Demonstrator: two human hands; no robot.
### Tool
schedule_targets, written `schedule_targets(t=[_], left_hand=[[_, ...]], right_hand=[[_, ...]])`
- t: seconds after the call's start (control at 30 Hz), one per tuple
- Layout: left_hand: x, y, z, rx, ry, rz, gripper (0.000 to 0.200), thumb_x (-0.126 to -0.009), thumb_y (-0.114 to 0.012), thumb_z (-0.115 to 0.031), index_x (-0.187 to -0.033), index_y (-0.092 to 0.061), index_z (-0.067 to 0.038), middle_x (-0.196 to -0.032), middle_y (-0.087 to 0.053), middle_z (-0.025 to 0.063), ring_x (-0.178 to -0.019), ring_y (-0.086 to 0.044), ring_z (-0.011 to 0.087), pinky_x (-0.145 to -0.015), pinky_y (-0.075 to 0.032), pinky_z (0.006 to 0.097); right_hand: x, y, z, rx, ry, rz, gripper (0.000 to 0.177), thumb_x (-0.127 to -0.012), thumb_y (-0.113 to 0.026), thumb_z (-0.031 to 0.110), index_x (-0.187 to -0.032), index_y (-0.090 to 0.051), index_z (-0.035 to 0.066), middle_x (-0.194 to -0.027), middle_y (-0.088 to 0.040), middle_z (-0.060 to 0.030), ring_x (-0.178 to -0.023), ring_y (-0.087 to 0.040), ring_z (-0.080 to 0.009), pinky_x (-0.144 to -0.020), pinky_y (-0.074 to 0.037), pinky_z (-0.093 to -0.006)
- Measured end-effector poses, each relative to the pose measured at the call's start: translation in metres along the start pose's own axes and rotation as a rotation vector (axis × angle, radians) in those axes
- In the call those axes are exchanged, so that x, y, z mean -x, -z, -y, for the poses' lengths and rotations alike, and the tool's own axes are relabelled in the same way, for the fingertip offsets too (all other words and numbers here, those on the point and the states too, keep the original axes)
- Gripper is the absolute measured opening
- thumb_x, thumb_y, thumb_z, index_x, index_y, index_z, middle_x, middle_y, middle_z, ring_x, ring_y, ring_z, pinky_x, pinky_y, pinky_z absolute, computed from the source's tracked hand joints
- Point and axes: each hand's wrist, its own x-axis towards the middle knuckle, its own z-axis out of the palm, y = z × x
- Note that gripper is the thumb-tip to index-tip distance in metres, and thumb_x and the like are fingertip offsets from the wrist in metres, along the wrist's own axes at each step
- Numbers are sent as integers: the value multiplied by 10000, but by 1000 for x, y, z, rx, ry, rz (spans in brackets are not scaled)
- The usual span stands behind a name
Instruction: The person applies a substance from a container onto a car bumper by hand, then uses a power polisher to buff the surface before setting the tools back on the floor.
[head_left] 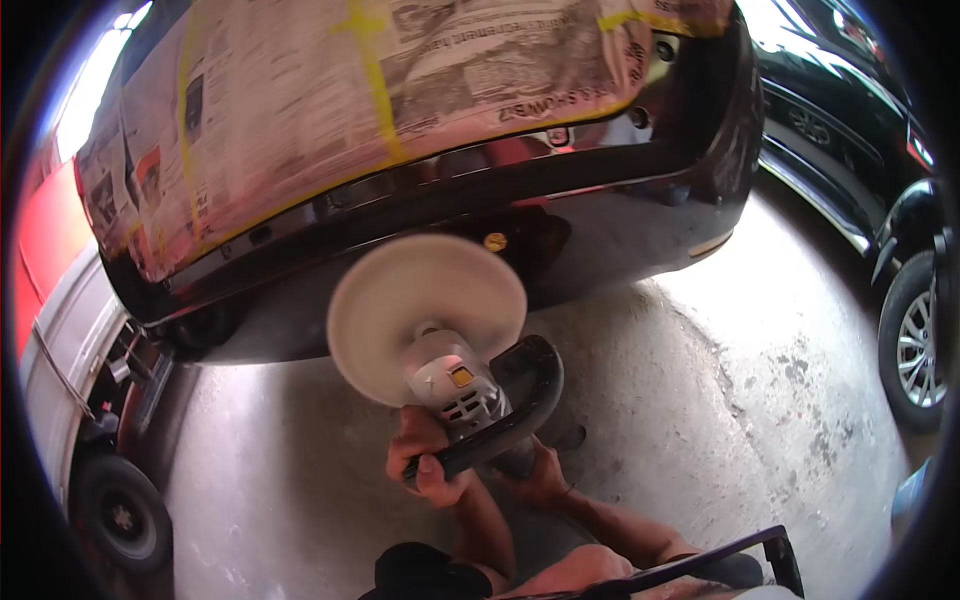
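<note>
A power polisher [455,380] with a grey-white head and a black loop handle [545,385] is held in both my hands. My left hand [432,455] is wrapped round the left end of the loop handle. At the rear of the tool's dark body, my right hand [540,475] grips it, its fingers partly hidden. The wide pale round pad [400,290] looks smeared as if spinning. It overlaps the glossy dark bumper [620,235] of a car; whether its face touches is hidden. A small yellow round spot [495,242] shows on the bumper beside the pad's edge.
Newspaper sheets [290,110] held by yellow tape [375,85] cover the car above the bumper. A dark vehicle with a silver wheel [918,345] stands right. On the left is a grey-sided vehicle with a black wheel [122,512]. The concrete floor [680,400] is stained.
</note>
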Motion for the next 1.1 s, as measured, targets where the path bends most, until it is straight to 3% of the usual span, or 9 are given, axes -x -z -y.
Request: schedule_targets(t=[0.17,0.33,0.47,0.53,0.67,0.73,0.8,1.0,1.1], left_hand=[[43,-30,9,-55,10,103,261,-789,-582,-246,-676,-520,-20,-573,-508,95,-563,-479,223,-602,-403,373],[63,-68,9,-181,9,547,174,-739,-604,-192,-709,-575,-24,-617,-557,87,-584,-522,206,-625,-424,358],[54,-92,6,-231,36,605,179,-747,-580,-193,-706,-569,-18,-637,-562,106,-593,-522,208,-649,-436,367],[41,-95,6,-209,-74,502,183,-744,-553,-197,-702,-549,-19,-649,-555,114,-594,-522,213,-637,-435,358],[16,-110,-1,-201,-158,195,216,-763,-489,-217,-698,-485,-10,-630,-505,105,-609,-492,221,-616,-415,360],[-1,-114,-2,-107,-89,233,205,-773,-502,-206,-711,-479,-12,-620,-496,102,-611,-483,224,-616,-419,377],[-9,-125,-3,-22,-35,259,196,-784,-515,-196,-725,-472,-15,-610,-487,99,-613,-474,226,-615,-423,394],[-1,-181,20,18,-128,461,181,-799,-508,-173,-772,-493,6,-614,-469,91,-613,-454,219,-615,-422,389],[4,-208,28,-241,-92,906,178,-875,-527,-130,-849,-569,41,-875,-541,121,-761,-563,201,-726,-496,348]], right_hand=[[27,-1,-30,-76,-47,-78,565,-713,-813,279,-1169,-602,22,-1040,-704,-198,-1028,-689,-319,-854,-551,-416],[44,12,-49,-454,-249,-72,520,-730,-822,235,-1156,-623,13,-1058,-707,-94,-980,-668,-175,-860,-533,-350],[25,44,-14,-490,-301,-58,513,-731,-826,211,-1160,-627,11,-1055,-696,-71,-994,-640,-154,-869,-523,-343],[14,49,-10,-429,-135,-144,485,-700,-853,260,-1058,-656,-1,-954,-702,-73,-915,-619,-103,-826,-532,-334],[-17,53,-6,-388,35,-90,525,-704,-852,243,-1122,-645,2,-1007,-719,-97,-947,-644,-117,-846,-532,-336],[-30,48,2,-346,-1,-26,609,-708,-842,239,-1213,-600,0,-1151,-687,-182,-1104,-662,-240,-929,-513,-383],[-36,47,15,-385,-8,-79,618,-704,-845,243,-1216,-598,1,-1148,-687,-188,-1118,-657,-257,-934,-512,-391],[-30,82,36,-473,-25,-276,602,-713,-832,223,-1207,-593,-22,-1100,-703,-164,-1063,-667,-226,-897,-523,-364],[-28,115,56,-721,-97,-407,366,-705,-830,136,-1005,-676,-6,-943,-708,-72,-908,-658,-158,-815,-529,-347]])
